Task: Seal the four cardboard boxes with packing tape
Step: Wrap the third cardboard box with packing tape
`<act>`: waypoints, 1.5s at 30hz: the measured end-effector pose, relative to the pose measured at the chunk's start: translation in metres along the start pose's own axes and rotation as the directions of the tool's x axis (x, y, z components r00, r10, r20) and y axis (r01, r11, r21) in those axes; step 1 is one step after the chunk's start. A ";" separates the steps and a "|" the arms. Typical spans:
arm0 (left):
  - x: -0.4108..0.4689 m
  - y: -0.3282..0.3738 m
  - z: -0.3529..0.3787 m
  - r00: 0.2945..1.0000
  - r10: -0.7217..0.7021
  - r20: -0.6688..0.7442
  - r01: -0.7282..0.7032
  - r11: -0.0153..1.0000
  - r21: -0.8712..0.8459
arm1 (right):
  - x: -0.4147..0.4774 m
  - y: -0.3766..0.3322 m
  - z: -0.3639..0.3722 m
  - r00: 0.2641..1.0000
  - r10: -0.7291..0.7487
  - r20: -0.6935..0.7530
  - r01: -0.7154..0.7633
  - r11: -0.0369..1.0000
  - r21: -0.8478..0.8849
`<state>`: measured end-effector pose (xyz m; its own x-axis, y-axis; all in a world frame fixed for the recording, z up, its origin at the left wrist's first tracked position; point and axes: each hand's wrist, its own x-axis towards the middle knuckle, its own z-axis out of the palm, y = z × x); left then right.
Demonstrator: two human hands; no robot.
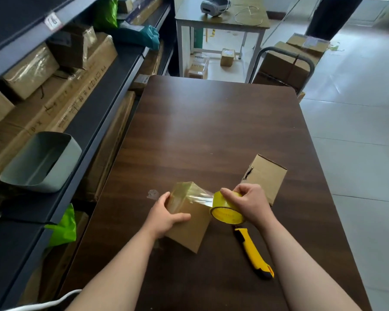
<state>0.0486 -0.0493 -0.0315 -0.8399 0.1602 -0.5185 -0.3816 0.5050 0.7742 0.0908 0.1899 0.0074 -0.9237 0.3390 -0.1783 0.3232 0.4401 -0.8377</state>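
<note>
L hand (166, 213) gripping box (189, 223), R hand (248, 202) curled on tape roll (226, 211)

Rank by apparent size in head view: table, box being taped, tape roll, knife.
1. table
2. box being taped
3. tape roll and knife: too close to rank; knife longer, roll wider.

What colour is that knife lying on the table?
The utility knife is yellow with black trim, seen in the head view.

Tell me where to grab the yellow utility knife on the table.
Grip the utility knife at its yellow middle, from above: it lies flat on the table, long and narrow, both long sides exposed, dark butt end nearest you.
</note>
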 end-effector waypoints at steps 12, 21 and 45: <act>0.006 -0.028 0.001 0.989 -0.121 0.084 0.144 0.913 -0.382 | -0.007 0.029 0.023 0.992 0.129 -0.005 -0.119 0.898 -0.423; 0.008 -0.033 -0.004 0.979 -0.162 0.123 0.202 0.852 -0.483 | 0.001 0.031 0.043 0.989 0.150 0.007 -0.125 0.852 -0.509; 0.015 -0.016 0.033 0.893 0.400 0.207 -0.365 0.373 0.853 | -0.038 0.057 0.081 0.963 0.244 0.113 -0.258 0.958 0.124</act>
<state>0.0546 -0.0270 -0.0641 -0.8227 0.5207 -0.2281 0.4933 0.8533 0.1688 0.1280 0.1342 -0.0751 -0.8338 0.3406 -0.4346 0.5222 0.2310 -0.8209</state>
